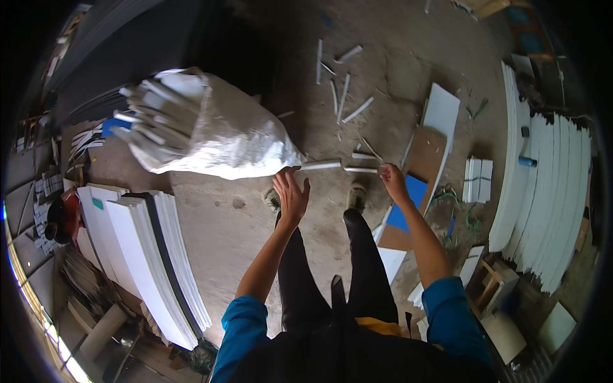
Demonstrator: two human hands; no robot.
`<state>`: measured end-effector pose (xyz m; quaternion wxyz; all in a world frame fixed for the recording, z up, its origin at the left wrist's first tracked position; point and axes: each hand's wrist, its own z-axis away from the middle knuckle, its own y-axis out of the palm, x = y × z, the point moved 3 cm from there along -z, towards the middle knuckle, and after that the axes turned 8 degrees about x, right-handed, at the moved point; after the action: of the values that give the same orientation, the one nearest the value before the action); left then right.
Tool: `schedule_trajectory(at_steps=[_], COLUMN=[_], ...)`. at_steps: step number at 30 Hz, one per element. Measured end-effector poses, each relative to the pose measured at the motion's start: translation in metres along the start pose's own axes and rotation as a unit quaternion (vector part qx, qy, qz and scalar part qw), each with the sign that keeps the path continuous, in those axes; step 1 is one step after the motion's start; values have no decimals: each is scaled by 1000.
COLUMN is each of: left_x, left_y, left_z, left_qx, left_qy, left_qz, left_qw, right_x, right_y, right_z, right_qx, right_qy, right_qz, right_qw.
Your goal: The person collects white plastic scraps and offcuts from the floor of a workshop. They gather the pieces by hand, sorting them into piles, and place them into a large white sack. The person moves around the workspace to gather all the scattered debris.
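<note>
A large white woven sack lies on its side at the left, stuffed with white strips that stick out of its far-left mouth. My left hand is at its near right corner, fingers apart, the fingertips overlapping the sack's edge; whether they touch it I cannot tell. My right hand has its fingers curled together near the right end of a short white strip. A thin strip also ends close to those fingers; what they hold, if anything, is hidden. Another white strip lies beside the sack's corner.
Several loose white offcuts are scattered on the concrete floor ahead. A brown board with a blue sheet lies right of my feet. Long white panels are stacked at the left and right. Green strapping lies nearby.
</note>
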<state>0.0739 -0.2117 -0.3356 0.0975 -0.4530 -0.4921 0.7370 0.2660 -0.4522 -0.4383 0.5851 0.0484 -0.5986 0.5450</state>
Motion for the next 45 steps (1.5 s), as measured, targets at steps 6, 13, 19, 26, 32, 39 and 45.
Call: schedule_trajectory(at_steps=[6,13,19,26,32,39,45], left_x=[36,136,212,251,237,192,182], left_y=[164,353,455,483,470,468,474], left_z=[12,-6,-43,-74,-98,-148,-162], left_qx=[140,262,228,311,274,245,220], left_qy=[7,82,230,331,331,96,127], left_qz=[-43,-129,-234,-168,-125,99,66], left_qw=[989,953,917,875,894,960,965], right_x=[-111,-225,-304,-352,-340,-335,-336], right_y=[38,145,234,269,236,194,205], right_z=[19,-20,-62,-71,-101,-150,-148], right_qx=[64,124,77,97,62,2,71], right_qy=[57,7,-113,-217,-202,-58,-62], right_qz=[106,179,277,297,239,274,251], right_qw=[991,976,951,925,948,960,963])
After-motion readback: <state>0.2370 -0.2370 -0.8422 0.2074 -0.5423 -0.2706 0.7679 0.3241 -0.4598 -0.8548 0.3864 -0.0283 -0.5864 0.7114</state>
